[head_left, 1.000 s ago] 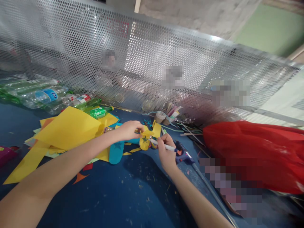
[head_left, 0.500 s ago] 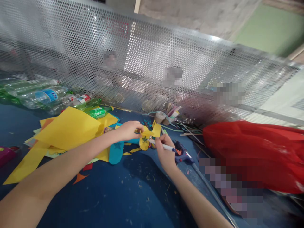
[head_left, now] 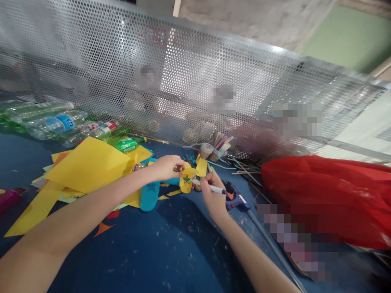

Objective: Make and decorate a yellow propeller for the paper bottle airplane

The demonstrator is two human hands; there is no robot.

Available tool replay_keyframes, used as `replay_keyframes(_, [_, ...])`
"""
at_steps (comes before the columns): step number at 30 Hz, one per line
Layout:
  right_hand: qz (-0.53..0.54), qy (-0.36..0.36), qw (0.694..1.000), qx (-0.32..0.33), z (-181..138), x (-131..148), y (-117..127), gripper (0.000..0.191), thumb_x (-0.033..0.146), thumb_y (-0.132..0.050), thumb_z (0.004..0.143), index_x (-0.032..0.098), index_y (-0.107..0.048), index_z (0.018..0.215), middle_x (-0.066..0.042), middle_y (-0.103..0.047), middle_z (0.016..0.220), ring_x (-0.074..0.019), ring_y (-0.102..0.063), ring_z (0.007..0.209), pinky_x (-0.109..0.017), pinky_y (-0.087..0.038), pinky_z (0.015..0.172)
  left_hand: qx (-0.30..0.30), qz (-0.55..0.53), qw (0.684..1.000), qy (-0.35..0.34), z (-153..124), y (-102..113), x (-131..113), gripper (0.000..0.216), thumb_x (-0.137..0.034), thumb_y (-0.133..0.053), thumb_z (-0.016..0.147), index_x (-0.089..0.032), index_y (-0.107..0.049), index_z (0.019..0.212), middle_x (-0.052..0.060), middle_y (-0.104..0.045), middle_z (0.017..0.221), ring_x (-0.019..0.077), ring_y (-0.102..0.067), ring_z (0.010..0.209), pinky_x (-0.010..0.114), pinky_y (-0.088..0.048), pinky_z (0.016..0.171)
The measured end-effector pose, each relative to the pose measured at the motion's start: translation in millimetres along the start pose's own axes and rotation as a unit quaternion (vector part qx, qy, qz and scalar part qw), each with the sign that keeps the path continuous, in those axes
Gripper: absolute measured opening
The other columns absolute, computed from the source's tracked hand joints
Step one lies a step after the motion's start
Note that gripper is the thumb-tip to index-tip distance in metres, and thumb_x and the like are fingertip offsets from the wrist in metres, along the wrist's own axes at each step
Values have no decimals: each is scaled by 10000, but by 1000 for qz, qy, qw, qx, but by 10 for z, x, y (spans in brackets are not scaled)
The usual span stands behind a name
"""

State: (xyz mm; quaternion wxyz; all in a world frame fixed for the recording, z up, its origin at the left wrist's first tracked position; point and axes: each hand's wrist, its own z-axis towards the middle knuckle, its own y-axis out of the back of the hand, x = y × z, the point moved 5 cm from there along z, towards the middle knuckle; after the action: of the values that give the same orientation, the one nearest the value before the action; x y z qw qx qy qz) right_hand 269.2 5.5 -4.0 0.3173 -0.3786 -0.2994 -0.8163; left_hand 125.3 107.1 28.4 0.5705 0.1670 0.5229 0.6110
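Note:
Closed on the upper edge of a small yellow paper cutout (head_left: 185, 186) is my left hand (head_left: 168, 167). A dark green star shows on the cutout's face. My right hand (head_left: 214, 194) grips a white marker (head_left: 216, 189) with a blue end, and the marker's tip lies at the star. Just left of the cutout is a blue paper strip (head_left: 149, 197) with a rounded end and a darker star on it. Behind my right hand rests a dark blue glue gun (head_left: 237, 198).
Yellow paper sheets (head_left: 88, 167) are piled at left, with plastic bottles (head_left: 62, 122) behind them. Cups of sticks (head_left: 210, 150) stand near a perforated metal screen (head_left: 189, 77). A red bag (head_left: 324, 195) lies at right. Blurred people show beyond the screen.
Both hands stay almost where they were. The marker has barely shifted at the star.

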Motion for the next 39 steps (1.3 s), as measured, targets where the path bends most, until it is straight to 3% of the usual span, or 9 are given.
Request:
replay_keyframes(24, [-24,8,1000,-19,11,59,16,252,215,-517,765,242,-363,567,67,-391,508,-127,-361,503,-255,-312,488,5,6,1000,7,2,18,-19,145,-235,-704,780,-211,-688,922,10,-626,863,173,-577,808,256,-393,669])
replay_keyframes(39, [-12,14,1000,2,12,87,-8,273,257,-531,807,239,-374,583,63,-411,518,-129,-391,511,-258,-321,497,-1,4,1000,3,5,8,-10,152,-231,-701,779,-216,-691,930,8,-625,859,171,-574,806,256,-391,669])
